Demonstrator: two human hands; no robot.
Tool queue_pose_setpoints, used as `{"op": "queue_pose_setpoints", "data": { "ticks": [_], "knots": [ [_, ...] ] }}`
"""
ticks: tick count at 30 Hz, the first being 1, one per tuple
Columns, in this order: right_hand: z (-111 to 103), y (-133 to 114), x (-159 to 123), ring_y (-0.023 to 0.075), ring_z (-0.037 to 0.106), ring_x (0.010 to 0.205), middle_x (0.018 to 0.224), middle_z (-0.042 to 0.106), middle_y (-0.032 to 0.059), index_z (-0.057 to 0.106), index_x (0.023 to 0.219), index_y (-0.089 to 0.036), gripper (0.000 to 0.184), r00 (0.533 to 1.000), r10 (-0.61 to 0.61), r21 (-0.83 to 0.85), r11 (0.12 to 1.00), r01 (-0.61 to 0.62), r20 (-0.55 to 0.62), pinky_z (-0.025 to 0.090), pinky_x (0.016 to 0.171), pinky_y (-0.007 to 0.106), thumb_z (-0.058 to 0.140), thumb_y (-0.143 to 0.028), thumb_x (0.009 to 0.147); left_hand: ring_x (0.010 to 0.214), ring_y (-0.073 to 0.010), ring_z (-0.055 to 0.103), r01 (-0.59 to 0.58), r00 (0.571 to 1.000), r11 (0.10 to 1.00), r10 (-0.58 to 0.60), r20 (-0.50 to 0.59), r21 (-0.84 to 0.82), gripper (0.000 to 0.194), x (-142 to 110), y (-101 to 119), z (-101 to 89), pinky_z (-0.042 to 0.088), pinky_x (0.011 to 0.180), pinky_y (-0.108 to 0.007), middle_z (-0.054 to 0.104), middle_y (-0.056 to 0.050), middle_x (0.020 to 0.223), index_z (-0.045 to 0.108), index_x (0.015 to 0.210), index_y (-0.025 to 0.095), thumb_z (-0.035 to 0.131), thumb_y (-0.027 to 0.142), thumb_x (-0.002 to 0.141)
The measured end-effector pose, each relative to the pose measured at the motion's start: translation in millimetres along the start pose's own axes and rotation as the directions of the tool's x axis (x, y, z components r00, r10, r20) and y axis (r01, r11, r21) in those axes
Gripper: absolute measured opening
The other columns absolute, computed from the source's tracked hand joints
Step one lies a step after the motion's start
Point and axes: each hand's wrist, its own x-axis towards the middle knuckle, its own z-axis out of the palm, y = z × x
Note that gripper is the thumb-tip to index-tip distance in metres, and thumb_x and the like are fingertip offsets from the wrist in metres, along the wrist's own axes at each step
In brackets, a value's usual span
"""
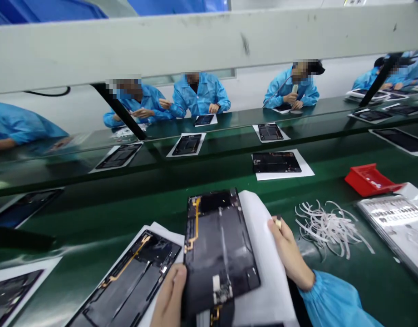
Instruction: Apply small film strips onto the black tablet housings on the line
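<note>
My left hand (pixel 169 293) grips the lower left edge of an opened tablet (pixel 218 245), its dark inside with an orange flex cable facing up, held tilted above the bench. To its right, my right hand (pixel 290 254) is closed on the edge of a white paper sheet (pixel 263 240), which lies partly behind the tablet. A small pale piece shows at my right fingertips; I cannot make out what it is. Part of another tablet shows beneath the held one. Left of my left hand, a second opened tablet (pixel 134 281) lies on white paper.
A pile of white strips (pixel 329 227), a red bin (pixel 372 179) and a stack of plastic-covered sheets (pixel 395 218) stand to the right. More tablets on paper, such as one tablet (pixel 277 162), lie across the green bench (pixel 209 175). Co-workers in blue sit opposite, beyond a raised beam (pixel 195 45).
</note>
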Motion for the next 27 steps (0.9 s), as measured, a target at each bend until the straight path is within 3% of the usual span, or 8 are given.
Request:
{"op": "queue_pose_setpoints", "data": {
  "ticks": [4,8,12,16,19,22,25,27],
  "knots": [
    [44,-14,93,0.0180,0.059,0.077,0.083,0.062,0.0003,0.054,0.098,-0.020,0.027,0.990,-0.141,-0.070,0.988,0.140,-0.008,0.049,0.070,0.028,0.053,-0.045,0.087,0.103,-0.0240,0.062,0.104,0.988,0.918,-0.139,-0.064,-0.383,0.049,77,35,-7.6,0.054,0.077,-0.028,0.066,-0.003,0.106,0.064,0.102,0.022,0.064,0.062,0.073],
    [89,-15,172,0.0153,0.061,0.073,0.089,0.064,0.0019,0.056,0.109,-0.016,0.026,0.993,-0.118,-0.173,0.978,0.119,0.014,0.052,0.067,0.031,0.058,-0.035,0.092,0.082,-0.0176,0.062,0.005,0.995,0.866,-0.053,-0.083,-0.500,0.056,139,57,-14.6,0.051,0.062,-0.021,0.064,0.002,0.089,0.060,0.095,0.021,0.071,0.065,0.062],
    [129,-7,200,0.0184,0.064,0.090,0.110,0.063,0.0066,0.058,0.117,-0.016,0.029,0.995,-0.092,-0.306,0.947,0.097,0.031,0.055,0.078,0.038,0.058,-0.034,0.094,0.072,-0.0148,0.061,-0.060,0.994,0.883,0.012,-0.105,-0.466,0.048,179,50,-4.7,0.051,0.060,-0.024,0.062,0.001,0.081,0.059,0.090,0.016,0.067,0.060,0.075],
    [143,-2,210,0.0204,0.063,0.098,0.115,0.062,0.0075,0.060,0.116,-0.016,0.029,0.995,-0.086,-0.448,0.888,0.101,0.054,0.054,0.084,0.041,0.060,-0.034,0.094,0.081,-0.0165,0.064,-0.056,0.997,0.942,0.037,-0.062,-0.330,0.029,214,32,34.2,0.055,0.071,-0.034,0.064,-0.006,0.099,0.061,0.106,0.013,0.055,0.039,0.095],
    [110,-6,229,0.0207,0.062,0.101,0.118,0.062,0.0078,0.061,0.115,-0.017,0.027,0.994,-0.109,-0.557,0.826,0.087,-0.005,0.053,0.086,0.042,0.059,-0.034,0.094,0.093,-0.0201,0.064,-0.048,0.999,0.981,0.045,-0.022,-0.186,0.028,237,19,67.4,0.055,0.080,-0.039,0.063,-0.008,0.110,0.060,0.114,0.014,0.058,0.034,0.095],
    [41,-17,250,0.0214,0.062,0.102,0.119,0.061,0.0083,0.059,0.117,-0.017,0.029,0.980,-0.131,-0.652,0.759,0.001,-0.152,0.053,0.086,0.043,0.058,-0.034,0.095,0.098,-0.0215,0.063,-0.037,0.999,0.999,0.037,0.002,-0.025,0.029,247,9,86.4,0.054,0.084,-0.041,0.062,-0.009,0.115,0.059,0.116,0.014,0.059,0.032,0.094],
    [-27,-30,256,0.0217,0.062,0.102,0.122,0.060,0.0092,0.058,0.120,-0.017,0.031,0.948,-0.183,-0.703,0.709,-0.055,-0.259,0.054,0.086,0.042,0.059,-0.034,0.094,0.100,-0.0221,0.063,-0.048,0.999,0.989,0.047,0.007,0.141,0.030,243,4,84.1,0.053,0.086,-0.043,0.061,-0.009,0.116,0.059,0.118,0.015,0.059,0.032,0.094],
    [-55,-35,251,0.0222,0.062,0.103,0.123,0.059,0.0099,0.058,0.121,-0.017,0.032,0.925,-0.258,-0.725,0.688,-0.025,-0.277,0.053,0.086,0.041,0.060,-0.034,0.093,0.106,-0.0243,0.060,-0.061,0.997,0.968,0.070,-0.030,0.244,0.034,238,2,73.7,0.051,0.090,-0.046,0.058,-0.010,0.123,0.056,0.123,0.016,0.060,0.032,0.094]
  ]
}}
